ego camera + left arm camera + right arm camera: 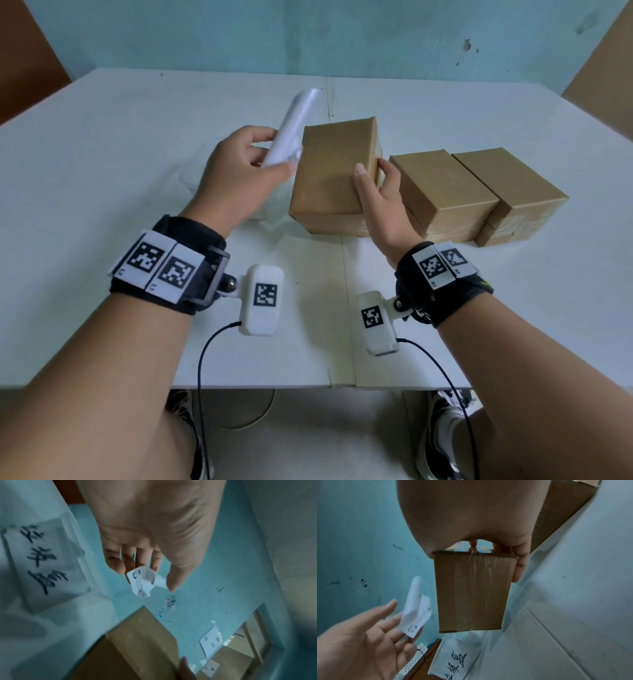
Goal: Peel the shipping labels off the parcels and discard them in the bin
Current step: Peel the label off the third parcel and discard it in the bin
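My left hand (pixel 274 154) pinches a curled white shipping label (pixel 291 130) between thumb and fingers, just left of a brown parcel (pixel 332 171). The left wrist view shows the label (pixel 144 582) rolled up, print outward, at my fingertips (pixel 118 568). My right hand (pixel 373 174) grips the parcel by its right edge, thumb on the bare top face. In the right wrist view the parcel's taped face (pixel 471 592) has no label. A clear plastic bin with a handwritten tag (pixel 42 561) stands to the left of the parcel, below the label.
Two more brown parcels (pixel 442 192) (pixel 507 185) stand side by side at the right on the white table (pixel 102 171). A teal wall runs behind. Brown boards flank the table. The table's front edge (pixel 274 385) is near my wrists.
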The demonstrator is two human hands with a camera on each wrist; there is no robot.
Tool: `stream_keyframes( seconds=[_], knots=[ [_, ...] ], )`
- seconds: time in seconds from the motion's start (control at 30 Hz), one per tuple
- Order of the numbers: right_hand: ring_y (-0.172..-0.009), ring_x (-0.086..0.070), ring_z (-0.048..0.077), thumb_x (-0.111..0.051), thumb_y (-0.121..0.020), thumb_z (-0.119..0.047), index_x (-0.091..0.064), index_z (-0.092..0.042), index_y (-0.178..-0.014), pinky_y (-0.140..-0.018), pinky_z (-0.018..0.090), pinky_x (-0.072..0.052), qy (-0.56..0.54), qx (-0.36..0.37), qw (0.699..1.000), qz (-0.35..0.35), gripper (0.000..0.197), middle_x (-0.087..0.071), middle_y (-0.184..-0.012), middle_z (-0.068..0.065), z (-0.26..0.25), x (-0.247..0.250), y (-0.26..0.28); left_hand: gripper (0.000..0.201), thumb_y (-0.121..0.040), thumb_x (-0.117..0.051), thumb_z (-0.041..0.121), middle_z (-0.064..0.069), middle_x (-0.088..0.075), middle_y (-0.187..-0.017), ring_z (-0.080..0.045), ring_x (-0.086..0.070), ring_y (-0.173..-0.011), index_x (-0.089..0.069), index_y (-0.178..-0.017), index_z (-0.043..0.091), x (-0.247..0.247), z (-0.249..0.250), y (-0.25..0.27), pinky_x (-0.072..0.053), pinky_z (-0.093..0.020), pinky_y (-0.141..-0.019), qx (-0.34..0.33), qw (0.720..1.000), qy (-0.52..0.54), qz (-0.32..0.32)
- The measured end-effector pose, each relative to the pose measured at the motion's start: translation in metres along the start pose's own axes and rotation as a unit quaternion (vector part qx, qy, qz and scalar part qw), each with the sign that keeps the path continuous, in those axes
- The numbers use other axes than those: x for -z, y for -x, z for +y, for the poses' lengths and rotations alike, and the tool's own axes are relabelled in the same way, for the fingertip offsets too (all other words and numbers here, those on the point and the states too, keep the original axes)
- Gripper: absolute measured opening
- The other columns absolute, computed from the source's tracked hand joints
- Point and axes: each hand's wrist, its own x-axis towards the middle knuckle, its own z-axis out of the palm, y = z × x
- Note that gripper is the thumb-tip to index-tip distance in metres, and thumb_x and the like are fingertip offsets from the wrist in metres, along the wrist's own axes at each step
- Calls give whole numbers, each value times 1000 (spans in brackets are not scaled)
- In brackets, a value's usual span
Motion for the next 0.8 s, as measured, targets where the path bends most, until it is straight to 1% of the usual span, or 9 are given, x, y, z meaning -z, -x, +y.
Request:
stream_keyframes(
  seconds=[0.07, 0.13, 0.2, 0.27, 0.37, 0.43, 0.47, 0.6, 0.8],
  knots=[
    [-149, -37, 18, -49, -80, -83, -18, -34, -165, -126, 43, -30, 4, -1, 1000, -5, 102, -37, -162, 3, 2, 0, -1, 36, -90, -68, 42, 14, -74, -98, 1, -66, -73, -61, -122, 27, 13, -5, -6, -50, -22, -61, 28, 998, -42, 41],
    [-149, -39, 19, -50, -79, -85, -18, -37, -164, -126, 46, -32, 4, -1, 1000, -9, 103, -39, -161, 3, 3, 0, -1, 35, -95, -58, 43, 12, -68, -103, -2, -64, -74, -55, -125, 25, 24, -14, -13, -45, -22, -59, 54, 991, -106, 62],
    [-149, -40, 19, -51, -78, -87, -18, -39, -164, -126, 48, -33, 3, -2, 1000, -16, 103, -40, -161, 3, 5, 0, -2, 32, -98, -51, 38, 4, -66, -110, -16, -63, -85, -49, -127, 23, 32, -27, -18, -47, -29, -68, 65, 982, -165, 63],
    [-150, -41, 18, -52, -78, -88, -18, -42, -163, -126, 48, -33, 4, -5, 1000, -22, 102, -41, -161, 2, 4, -1, -2, 27, -99, -48, 30, 1, -68, -112, -24, -62, -93, -51, -123, 21, 35, -38, -21, -50, -36, -78, 65, 972, -214, 66],
    [-146, -45, 13, -53, -88, -81, -17, -33, -166, -123, 38, -36, 0, -10, 1000, -26, 99, -43, -159, -4, 1, -2, 0, 23, -99, -46, 21, -2, -67, -115, -27, -61, -100, -60, -117, 20, 35, -49, -24, -52, -41, -88, 62, 957, -275, 61],
    [-138, -47, 8, -52, -103, -64, -15, -23, -168, -113, 27, -37, -7, -16, 999, -27, 85, -45, -151, -9, -2, 1, 0, 25, -99, -46, 16, -4, -67, -117, -28, -61, -103, -63, -117, 20, 34, -54, -26, -52, -41, -90, 58, 954, -287, 57],
    [-136, -48, 7, -50, -107, -58, -15, -21, -169, -111, 25, -37, -10, -23, 999, -29, 79, -45, -150, -9, -4, 2, 1, 26, -98, -46, 15, -5, -67, -117, -29, -61, -103, -63, -117, 19, 35, -56, -27, -52, -41, -90, 55, 954, -291, 55],
    [-148, -42, 14, -48, -108, -57, -15, -20, -170, -126, 39, -35, -17, -49, 998, -26, 78, -38, -166, -4, -9, 6, 0, 25, -98, -44, 18, -9, -65, -114, -32, -57, -106, -59, -119, 20, 35, -59, -28, -50, -46, -91, 39, 945, -323, 46],
    [-147, -45, 18, -48, -108, -58, -16, -19, -170, -125, 45, -37, -21, -46, 998, -30, 80, -42, -163, -1, -8, 6, -1, 26, -99, -40, 13, -4, -67, -106, -30, -57, -100, -59, -114, 23, 32, -62, -30, -42, -44, -97, 29, 930, -365, 26]
  ],
)
